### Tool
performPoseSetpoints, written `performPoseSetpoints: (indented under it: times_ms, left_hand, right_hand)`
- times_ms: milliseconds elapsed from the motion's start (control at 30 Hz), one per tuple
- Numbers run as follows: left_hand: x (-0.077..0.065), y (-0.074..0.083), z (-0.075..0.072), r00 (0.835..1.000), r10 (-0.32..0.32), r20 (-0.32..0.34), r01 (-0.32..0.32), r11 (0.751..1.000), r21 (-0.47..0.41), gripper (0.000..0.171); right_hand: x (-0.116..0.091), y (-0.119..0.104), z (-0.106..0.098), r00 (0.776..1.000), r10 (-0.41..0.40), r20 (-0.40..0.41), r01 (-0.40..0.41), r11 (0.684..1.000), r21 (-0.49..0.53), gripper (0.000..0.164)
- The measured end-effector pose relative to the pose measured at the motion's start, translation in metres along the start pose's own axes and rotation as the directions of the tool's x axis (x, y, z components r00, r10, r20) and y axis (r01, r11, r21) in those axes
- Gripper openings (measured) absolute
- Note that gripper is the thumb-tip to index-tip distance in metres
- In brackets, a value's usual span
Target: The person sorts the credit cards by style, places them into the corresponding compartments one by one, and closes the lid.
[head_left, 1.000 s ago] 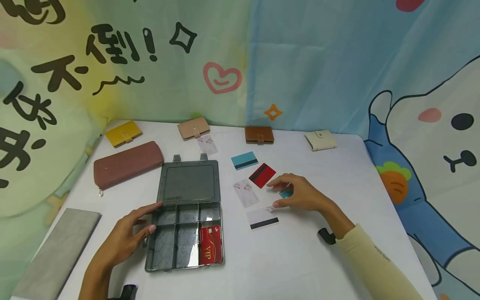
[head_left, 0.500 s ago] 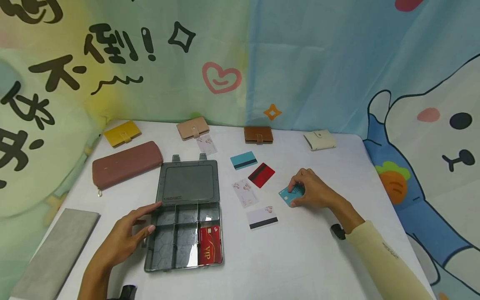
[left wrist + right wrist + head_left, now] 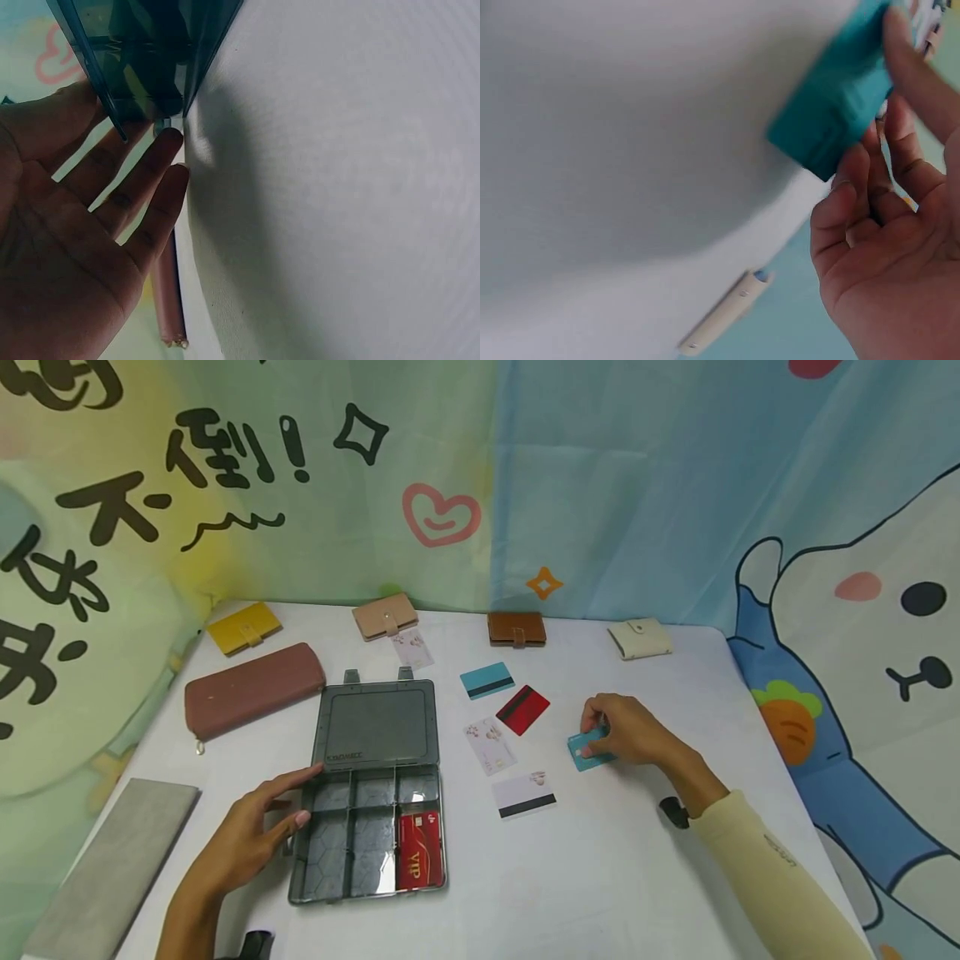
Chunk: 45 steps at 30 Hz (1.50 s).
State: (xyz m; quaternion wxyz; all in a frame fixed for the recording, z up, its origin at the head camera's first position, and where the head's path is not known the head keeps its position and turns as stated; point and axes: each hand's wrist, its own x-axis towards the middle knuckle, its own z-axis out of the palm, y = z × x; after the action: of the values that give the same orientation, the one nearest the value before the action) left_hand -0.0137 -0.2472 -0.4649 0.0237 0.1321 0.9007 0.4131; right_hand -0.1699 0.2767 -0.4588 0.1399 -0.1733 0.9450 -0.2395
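My right hand (image 3: 630, 731) pinches a teal card (image 3: 587, 748) between thumb and fingers; the right wrist view shows the card (image 3: 840, 97) tilted off the white cloth. At the left side of a dark, see-through organizer box (image 3: 351, 852), my left hand (image 3: 243, 835) rests with fingers extended, thumb and index finger at the box's edge. The box lies with its lid (image 3: 378, 722) folded back. A red VIP card (image 3: 421, 850) sits in its lower right compartment. In the left wrist view the fingers (image 3: 154, 214) of that hand are straight beside the box.
Between box and right hand lie a blue card (image 3: 487, 680), a red card (image 3: 523, 710), a flowered card (image 3: 491, 746) and a striped white card (image 3: 524, 795). A maroon wallet (image 3: 255, 689) and grey slab (image 3: 116, 868) lie left; small wallets, including a brown one (image 3: 517, 629), line the back.
My right hand has taken hold of the teal card, then shifted right and slightly lifted it from the table. The left hand and the box stay put.
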Motion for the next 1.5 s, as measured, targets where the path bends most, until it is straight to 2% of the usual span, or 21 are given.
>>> performPoseSetpoints:
  times_ms: [100,200,300,433,633,767,933,1100,1200,1233,1300,1400,1467,1500]
  left_hand:
    - [-0.001,0.0,0.0,1.0,-0.01,0.0,0.01,1.0,0.003,0.066]
    - [-0.002,0.0,0.0,1.0,-0.009,-0.002,0.009,1.0,0.007,0.067]
    - [-0.002,0.0,0.0,1.0,0.002,-0.007,-0.002,1.0,0.012,0.067]
    - [0.0,-0.001,0.0,1.0,0.012,-0.006,-0.012,1.0,0.013,0.066]
    - [0.001,-0.002,0.001,1.0,-0.007,0.008,0.006,1.0,0.015,0.067]
    - [0.001,-0.002,0.001,1.0,-0.009,0.01,0.009,1.0,0.014,0.067]
    - [0.002,-0.001,0.001,1.0,0.0,0.011,0.0,1.0,0.002,0.067]
    - [0.001,0.0,0.001,1.0,-0.02,0.019,0.02,1.0,0.002,0.068]
    - [0.001,0.0,0.001,0.999,-0.046,0.026,0.046,0.999,0.003,0.068]
    - [0.001,0.0,0.001,0.998,-0.053,0.028,0.053,0.999,0.001,0.068]
    - [0.001,0.0,0.001,0.998,-0.06,0.032,0.061,0.998,-0.007,0.068]
    - [0.001,-0.001,0.001,0.997,-0.065,0.031,0.065,0.998,-0.005,0.069]
    - [0.001,-0.002,0.001,0.997,-0.066,0.029,0.066,0.998,0.004,0.069]
    - [0.001,-0.002,0.001,0.998,-0.063,0.024,0.062,0.998,0.01,0.069]
  right_hand:
    - [0.0,-0.004,-0.005,1.0,0.0,-0.018,0.001,0.999,0.036,0.02]
    - [0.0,-0.008,-0.007,0.999,-0.023,-0.044,0.027,0.995,0.097,0.017]
    - [0.0,-0.016,-0.006,0.997,-0.049,-0.06,0.061,0.975,0.213,0.027]
    - [-0.003,-0.035,0.001,0.997,-0.053,-0.064,0.073,0.926,0.371,0.038]
    - [-0.003,-0.075,0.024,0.995,-0.075,-0.067,0.099,0.84,0.533,0.035]
    - [-0.003,-0.105,0.044,0.993,-0.106,-0.047,0.113,0.793,0.598,0.035]
    - [-0.003,-0.145,0.07,0.983,-0.182,-0.003,0.14,0.748,0.648,0.037]
    - [-0.002,-0.182,0.097,0.96,-0.277,0.03,0.185,0.715,0.674,0.038]
    - [0.0,-0.201,0.109,0.952,-0.303,0.042,0.203,0.729,0.654,0.036]
    - [0.0,-0.206,0.113,0.952,-0.304,0.045,0.208,0.747,0.632,0.035]
    - [-0.001,-0.217,0.118,0.953,-0.298,0.049,0.222,0.803,0.553,0.034]
    - [-0.004,-0.229,0.125,0.954,-0.294,0.052,0.252,0.886,0.389,0.032]
    - [-0.005,-0.235,0.129,0.946,-0.322,0.045,0.298,0.915,0.273,0.03]
    - [-0.006,-0.237,0.131,0.938,-0.344,0.042,0.327,0.919,0.222,0.029]
